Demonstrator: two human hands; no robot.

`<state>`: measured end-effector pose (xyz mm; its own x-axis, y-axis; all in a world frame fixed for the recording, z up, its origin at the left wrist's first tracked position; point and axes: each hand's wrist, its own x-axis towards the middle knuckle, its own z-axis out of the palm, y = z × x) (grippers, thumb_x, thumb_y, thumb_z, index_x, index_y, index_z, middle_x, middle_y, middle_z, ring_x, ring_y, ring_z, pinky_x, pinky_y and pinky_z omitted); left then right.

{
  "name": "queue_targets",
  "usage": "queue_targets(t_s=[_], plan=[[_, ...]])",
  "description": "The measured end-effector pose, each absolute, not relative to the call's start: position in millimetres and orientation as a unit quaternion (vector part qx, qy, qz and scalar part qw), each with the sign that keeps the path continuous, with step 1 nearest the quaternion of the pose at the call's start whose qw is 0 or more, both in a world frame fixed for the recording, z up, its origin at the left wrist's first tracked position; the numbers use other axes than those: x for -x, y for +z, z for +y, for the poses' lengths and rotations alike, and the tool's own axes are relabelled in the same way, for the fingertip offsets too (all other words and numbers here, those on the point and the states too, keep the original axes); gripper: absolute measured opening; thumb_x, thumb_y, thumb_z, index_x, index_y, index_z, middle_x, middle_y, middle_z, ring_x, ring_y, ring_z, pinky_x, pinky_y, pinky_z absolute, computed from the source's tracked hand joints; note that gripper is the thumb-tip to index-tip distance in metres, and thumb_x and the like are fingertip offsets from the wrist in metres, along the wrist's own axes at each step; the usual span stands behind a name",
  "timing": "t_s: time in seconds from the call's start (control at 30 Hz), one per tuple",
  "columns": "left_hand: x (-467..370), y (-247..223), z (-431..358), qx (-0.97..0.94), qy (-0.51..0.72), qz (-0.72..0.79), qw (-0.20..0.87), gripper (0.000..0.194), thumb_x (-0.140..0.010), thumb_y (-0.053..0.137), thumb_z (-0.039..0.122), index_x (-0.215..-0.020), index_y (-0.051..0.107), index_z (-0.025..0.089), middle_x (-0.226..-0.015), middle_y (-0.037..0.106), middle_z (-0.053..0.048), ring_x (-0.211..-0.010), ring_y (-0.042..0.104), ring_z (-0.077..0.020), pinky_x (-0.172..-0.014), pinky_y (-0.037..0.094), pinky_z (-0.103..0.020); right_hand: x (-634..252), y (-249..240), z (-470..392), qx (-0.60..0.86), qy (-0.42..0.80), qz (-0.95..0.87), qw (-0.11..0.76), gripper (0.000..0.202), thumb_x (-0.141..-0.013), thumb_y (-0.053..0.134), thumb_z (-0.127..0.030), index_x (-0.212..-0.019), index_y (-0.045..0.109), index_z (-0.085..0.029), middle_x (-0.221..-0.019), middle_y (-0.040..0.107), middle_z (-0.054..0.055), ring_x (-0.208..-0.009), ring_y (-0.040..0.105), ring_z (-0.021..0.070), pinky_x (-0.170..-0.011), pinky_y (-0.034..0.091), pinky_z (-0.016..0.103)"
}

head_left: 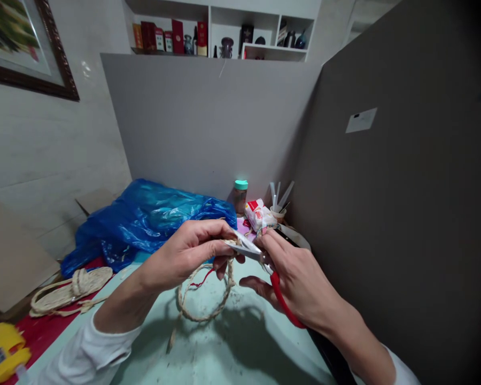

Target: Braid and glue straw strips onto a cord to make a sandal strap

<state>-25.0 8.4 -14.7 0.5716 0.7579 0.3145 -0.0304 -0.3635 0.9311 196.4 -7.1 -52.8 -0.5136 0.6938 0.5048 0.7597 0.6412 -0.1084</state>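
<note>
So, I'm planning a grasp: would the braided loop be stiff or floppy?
The braided loop is probably springy, given its round curve below the left hand. It looks light, being thin; its coarse weave suggests little slipping.

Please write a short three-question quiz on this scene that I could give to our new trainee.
1. Multiple choice: What does the right hand hold?
A) a blue plastic sheet
B) red-handled scissors
C) a picture frame

2. True or false: The braided cord forms a loop below the left hand.

3. Fill in the blank: Beyond the hands, in front of the grey panel, stands a jar with a ____ lid.

Key:
1. B
2. True
3. turquoise
</note>
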Motion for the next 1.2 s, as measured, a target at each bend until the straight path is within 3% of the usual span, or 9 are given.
queue_targets(t_s=[0.23, 0.57, 0.73, 1.1, 1.2], plan=[[27, -14, 8, -0.744, 0.365, 0.264, 0.494, 0.015, -0.088, 0.060, 0.024, -0.082, 0.067, 0.012, -0.069, 0.058, -0.001, -0.056, 0.055, -0.0090, -0.054, 0.046, -0.021, -195, -52, -6, 0.381, -0.029, -0.884, 0.269, 0.021, -0.091, 0.057, -0.039, -0.092, 0.046, -0.021, -0.084, 0.055, 0.002, -0.067, 0.047, 0.0166, -0.058, 0.037, 0.029], [28, -16, 8, -0.749, 0.338, 0.257, 0.509, 0.025, -0.089, 0.060, 0.036, -0.086, 0.067, 0.012, -0.068, 0.058, -0.002, -0.056, 0.053, -0.0105, -0.055, 0.043, -0.023, -194, -59, -2, 0.352, -0.086, -0.873, 0.325, 0.005, -0.087, 0.051, -0.016, -0.084, 0.049, -0.019, -0.077, 0.052, 0.002, -0.059, 0.043, 0.0134, -0.054, 0.033, 0.025], [27, -18, 10, -0.741, 0.333, 0.259, 0.522, 0.027, -0.088, 0.062, 0.038, -0.084, 0.067, 0.012, -0.064, 0.055, -0.001, -0.053, 0.049, -0.0092, -0.051, 0.040, -0.021, -196, -65, 0, 0.359, -0.127, -0.868, 0.320, 0.010, -0.084, 0.047, -0.010, -0.082, 0.051, -0.018, -0.074, 0.052, 0.002, -0.057, 0.043, 0.0129, -0.053, 0.032, 0.025], [26, -15, 6, -0.745, 0.320, 0.241, 0.533, 0.021, -0.091, 0.058, 0.030, -0.084, 0.068, 0.012, -0.076, 0.066, -0.005, -0.055, 0.048, -0.0084, -0.051, 0.039, -0.020, -198, -70, 6, 0.328, -0.176, -0.859, 0.351, 0.014, -0.086, 0.048, -0.013, -0.074, 0.047, -0.020, -0.066, 0.048, -0.001, -0.052, 0.031, 0.0115, -0.048, 0.024, 0.027], [26, -17, 1, -0.769, 0.299, 0.252, 0.507, 0.019, -0.087, 0.064, 0.033, -0.086, 0.068, 0.014, -0.084, 0.068, -0.007, -0.067, 0.056, -0.0127, -0.059, 0.043, -0.022, -196, -70, 8, 0.330, -0.095, -0.843, 0.414, 0.019, -0.090, 0.053, -0.023, -0.072, 0.047, -0.020, -0.065, 0.048, -0.001, -0.054, 0.036, 0.0107, -0.050, 0.028, 0.026]])
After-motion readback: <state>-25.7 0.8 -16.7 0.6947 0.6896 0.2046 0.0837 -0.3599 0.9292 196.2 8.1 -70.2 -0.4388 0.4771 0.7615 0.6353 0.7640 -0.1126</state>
